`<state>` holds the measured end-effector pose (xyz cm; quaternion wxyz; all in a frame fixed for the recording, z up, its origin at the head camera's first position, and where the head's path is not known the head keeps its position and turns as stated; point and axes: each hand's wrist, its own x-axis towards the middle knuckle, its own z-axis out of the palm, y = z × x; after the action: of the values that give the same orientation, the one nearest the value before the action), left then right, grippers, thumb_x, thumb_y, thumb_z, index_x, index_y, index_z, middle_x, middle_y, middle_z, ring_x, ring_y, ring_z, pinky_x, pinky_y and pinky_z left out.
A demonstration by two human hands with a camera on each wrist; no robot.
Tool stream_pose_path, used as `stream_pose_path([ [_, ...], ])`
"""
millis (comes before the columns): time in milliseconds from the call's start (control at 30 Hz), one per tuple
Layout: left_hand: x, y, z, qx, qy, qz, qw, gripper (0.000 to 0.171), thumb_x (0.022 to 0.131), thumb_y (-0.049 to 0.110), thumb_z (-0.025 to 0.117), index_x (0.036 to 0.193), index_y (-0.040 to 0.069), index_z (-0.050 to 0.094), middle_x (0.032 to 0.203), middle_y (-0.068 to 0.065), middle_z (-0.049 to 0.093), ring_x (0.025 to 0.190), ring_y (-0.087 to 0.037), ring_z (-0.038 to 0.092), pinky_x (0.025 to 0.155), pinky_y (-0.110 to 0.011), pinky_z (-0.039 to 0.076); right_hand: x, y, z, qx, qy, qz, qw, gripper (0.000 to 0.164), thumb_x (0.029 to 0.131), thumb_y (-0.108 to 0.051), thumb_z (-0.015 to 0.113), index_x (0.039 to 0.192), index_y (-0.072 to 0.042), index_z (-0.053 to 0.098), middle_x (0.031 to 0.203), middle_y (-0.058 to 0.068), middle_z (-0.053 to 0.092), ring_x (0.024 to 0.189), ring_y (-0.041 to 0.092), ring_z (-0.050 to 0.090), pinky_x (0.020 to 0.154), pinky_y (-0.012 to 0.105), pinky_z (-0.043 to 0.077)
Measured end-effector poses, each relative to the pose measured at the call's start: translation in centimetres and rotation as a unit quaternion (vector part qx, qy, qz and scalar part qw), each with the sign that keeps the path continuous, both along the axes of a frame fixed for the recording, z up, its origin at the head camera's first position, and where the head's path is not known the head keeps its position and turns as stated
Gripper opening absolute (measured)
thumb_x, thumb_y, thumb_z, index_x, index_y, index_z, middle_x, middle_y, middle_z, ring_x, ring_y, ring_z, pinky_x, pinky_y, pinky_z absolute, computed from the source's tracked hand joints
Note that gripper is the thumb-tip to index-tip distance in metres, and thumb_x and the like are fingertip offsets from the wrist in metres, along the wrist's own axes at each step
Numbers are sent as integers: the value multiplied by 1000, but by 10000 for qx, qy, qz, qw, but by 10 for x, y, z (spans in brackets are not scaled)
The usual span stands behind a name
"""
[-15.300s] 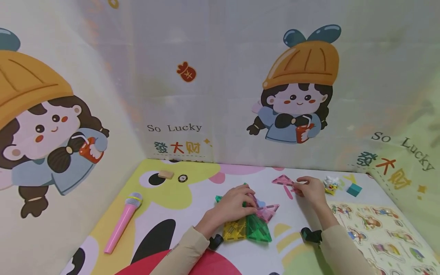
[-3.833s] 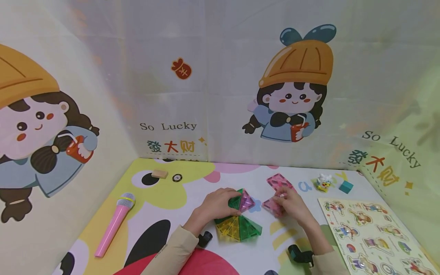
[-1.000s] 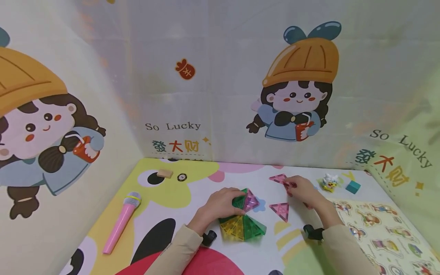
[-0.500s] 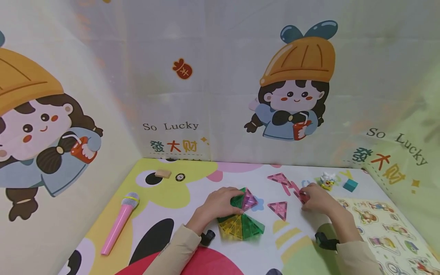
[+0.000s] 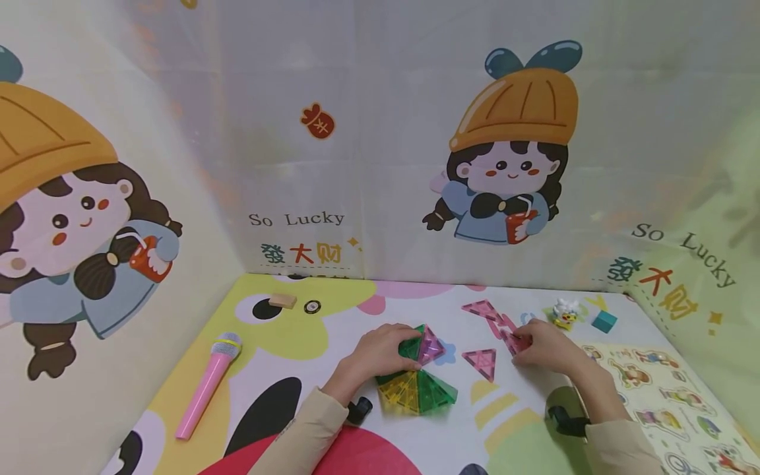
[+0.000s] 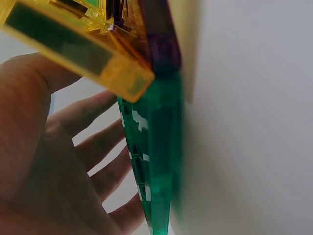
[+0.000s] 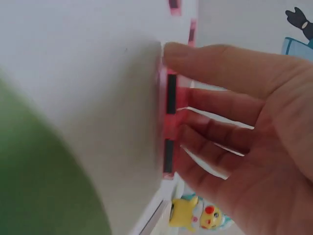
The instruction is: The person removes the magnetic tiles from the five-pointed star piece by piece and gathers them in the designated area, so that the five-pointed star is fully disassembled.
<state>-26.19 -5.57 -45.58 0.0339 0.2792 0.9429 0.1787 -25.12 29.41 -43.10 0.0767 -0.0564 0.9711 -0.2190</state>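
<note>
In the head view my left hand (image 5: 380, 353) holds a raised build of see-through magnetic tiles, with thumb and fingers around its green part. Its near side shows a yellow tile (image 5: 399, 392) and a green tile (image 5: 436, 392); a purple-pink tile (image 5: 431, 346) is on its far right. In the left wrist view, fingers lie behind a green tile (image 6: 159, 152). My right hand (image 5: 552, 346) pinches a pink magnetic tile (image 7: 168, 125) lying flat. Its far corner is close to other pink pieces; contact is unclear. A loose pink triangle tile (image 5: 482, 363) lies between my hands.
Another pink triangle tile (image 5: 481, 309) lies farther back. A small white-and-yellow figurine (image 5: 565, 313), a teal block (image 5: 604, 321) and a sticker-like picture sheet (image 5: 659, 396) are on the right. On the left are a pink toy microphone (image 5: 209, 386) and a wooden block (image 5: 282, 301).
My right hand left the back pink tiles, came right and nearer, then shifted slightly left with a pink tile. Earlier, pink tiles near the build moved apart. My left hand stayed on the build.
</note>
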Motion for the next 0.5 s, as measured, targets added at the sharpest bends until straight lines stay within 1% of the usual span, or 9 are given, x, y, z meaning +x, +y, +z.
stream_pose_path([
  [67, 0, -1, 0, -7, 3, -6, 10000, 64, 84, 56, 72, 141, 33, 55, 146, 4, 55, 132, -20, 52, 102, -47, 48, -3, -7, 0, -23, 76, 10, 10000, 59, 76, -24, 84, 125, 3, 65, 99, 9, 60, 87, 22, 51, 71, 32, 47],
  [200, 0, -2, 0, -6, 18, -6, 10000, 64, 84, 55, 72, 141, 33, 56, 145, 4, 55, 132, -20, 53, 102, -46, 48, -14, -23, -1, -105, 350, 250, 9990, 60, 77, -25, 83, 126, 4, 64, 104, 12, 60, 88, 23, 51, 71, 33, 48],
  [267, 0, -2, 0, 3, 22, -16, 10000, 63, 84, 55, 72, 141, 33, 56, 145, 4, 55, 132, -20, 52, 103, -46, 48, -20, -32, -3, -150, 379, 326, 9986, 59, 78, -24, 83, 128, 2, 64, 107, 13, 60, 90, 24, 52, 74, 34, 49],
  [333, 0, -1, 0, 10, 19, -28, 10000, 64, 84, 56, 72, 141, 32, 56, 146, 5, 55, 132, -20, 52, 103, -45, 48, -26, -39, -6, -166, 346, 338, 9987, 59, 79, -23, 82, 129, 1, 63, 114, 16, 60, 96, 26, 54, 81, 39, 53],
  [367, 0, -1, 1, 4, 10, -25, 10000, 64, 84, 56, 72, 141, 32, 56, 146, 5, 55, 132, -20, 52, 103, -45, 48, -28, -42, -7, -211, 282, 307, 9989, 59, 80, -22, 81, 131, 0, 62, 120, 19, 59, 101, 30, 54, 86, 44, 54],
  [433, 0, 0, 0, 3, -3, -10, 10000, 64, 84, 56, 72, 141, 33, 56, 146, 5, 54, 132, -20, 52, 103, -45, 48, -33, -48, -10, -225, 167, 224, 9994, 60, 81, -23, 80, 133, -1, 61, 128, 22, 56, 110, 34, 53, 94, 51, 52],
  [500, 0, 0, 1, -11, -12, 9, 10000, 64, 84, 56, 72, 141, 33, 56, 146, 6, 54, 133, -19, 52, 103, -45, 48, -37, -52, -13, -202, 143, 201, 9995, 59, 81, -22, 79, 133, -1, 61, 129, 23, 55, 111, 35, 53, 97, 54, 50],
])
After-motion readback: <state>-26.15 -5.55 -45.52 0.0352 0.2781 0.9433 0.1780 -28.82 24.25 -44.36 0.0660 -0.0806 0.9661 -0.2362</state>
